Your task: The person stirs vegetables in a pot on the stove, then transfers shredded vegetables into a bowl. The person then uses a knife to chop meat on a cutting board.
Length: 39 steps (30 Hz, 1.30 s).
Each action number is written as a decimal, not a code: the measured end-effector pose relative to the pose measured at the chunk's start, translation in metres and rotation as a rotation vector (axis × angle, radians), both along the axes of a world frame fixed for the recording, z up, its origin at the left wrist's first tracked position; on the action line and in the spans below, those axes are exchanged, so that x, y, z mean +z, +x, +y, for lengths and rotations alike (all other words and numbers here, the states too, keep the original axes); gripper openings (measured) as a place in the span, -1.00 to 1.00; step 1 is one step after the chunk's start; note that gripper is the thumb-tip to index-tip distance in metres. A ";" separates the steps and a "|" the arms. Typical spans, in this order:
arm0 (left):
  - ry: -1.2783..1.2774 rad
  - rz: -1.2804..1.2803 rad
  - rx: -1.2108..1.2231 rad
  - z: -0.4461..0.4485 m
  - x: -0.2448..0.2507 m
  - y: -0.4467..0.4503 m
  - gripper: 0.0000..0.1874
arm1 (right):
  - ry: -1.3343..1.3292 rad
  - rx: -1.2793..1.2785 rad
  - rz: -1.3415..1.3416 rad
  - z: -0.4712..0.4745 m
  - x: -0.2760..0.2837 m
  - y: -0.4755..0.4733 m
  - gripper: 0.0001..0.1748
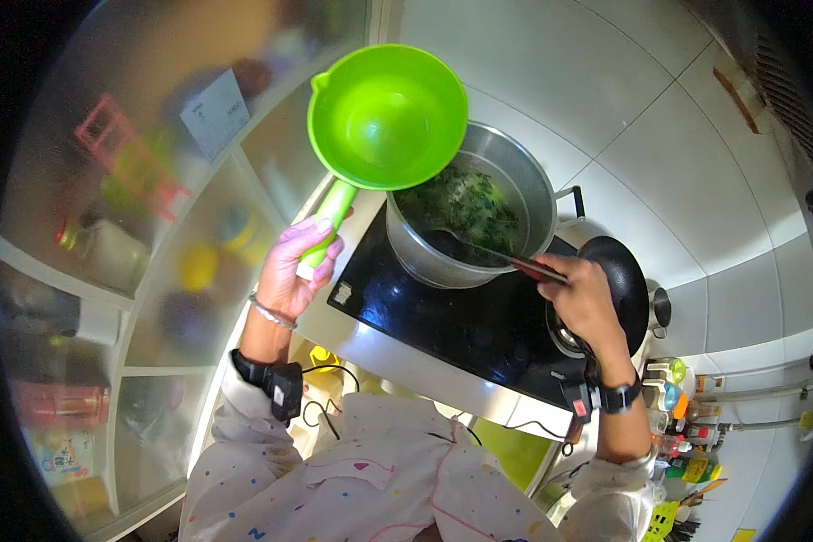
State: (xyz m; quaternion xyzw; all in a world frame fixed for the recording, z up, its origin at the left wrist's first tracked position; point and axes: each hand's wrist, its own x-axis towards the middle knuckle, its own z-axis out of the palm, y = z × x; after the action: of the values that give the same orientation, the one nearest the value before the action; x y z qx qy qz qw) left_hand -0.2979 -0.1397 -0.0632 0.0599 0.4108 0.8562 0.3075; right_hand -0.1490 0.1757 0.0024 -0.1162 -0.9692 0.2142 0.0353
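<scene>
A bright green plastic water ladle (387, 118) is in my left hand (298, 261), its bowl raised beside and partly in front of a large metal pot (427, 261). Nothing but a sheen shows inside the bowl. Dark leafy greens (471, 206) lie in liquid in the pot, which stands on a black glass gas stove (440, 325). My right hand (579, 291) grips the reddish-brown handle of a metal utensil (491, 252); its far end dips among the greens, so its head is hidden.
A black wok or pan (613, 284) sits on the right burner, beside a small metal cup (660, 308). Bottles and seasoning containers (688, 433) line the right side. A frosted cabinet (169, 325) stands close at left. Tiled wall (677, 169) rises behind the pot.
</scene>
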 end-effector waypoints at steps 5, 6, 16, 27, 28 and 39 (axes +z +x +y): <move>0.059 -0.034 0.038 -0.025 -0.008 0.006 -0.48 | -0.058 -0.112 -0.014 0.002 -0.037 -0.036 -0.55; 0.065 -0.041 0.057 -0.029 -0.009 0.007 -0.47 | -0.093 -0.152 -0.015 0.001 -0.044 -0.040 -0.54; -0.019 -0.137 0.150 -0.064 -0.032 0.017 -0.45 | 0.123 -0.189 0.282 0.022 -0.052 -0.048 -0.57; 0.026 -0.123 0.152 -0.071 -0.039 0.031 -0.44 | 0.116 -0.153 -0.190 0.029 -0.039 -0.071 -0.65; 0.025 -0.125 0.161 -0.072 -0.039 0.032 -0.43 | 0.085 -0.146 -0.182 0.028 -0.038 -0.071 -0.64; 0.047 -0.113 0.115 -0.062 -0.020 0.028 -0.46 | -0.652 -0.314 -0.421 -0.002 -0.002 -0.042 -0.64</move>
State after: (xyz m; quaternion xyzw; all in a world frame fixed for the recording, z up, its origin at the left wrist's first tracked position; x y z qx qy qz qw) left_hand -0.2699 -0.2012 -0.0827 -0.0050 0.3754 0.8839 0.2789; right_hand -0.1914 0.1741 0.0004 -0.3091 -0.8071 0.4735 -0.1698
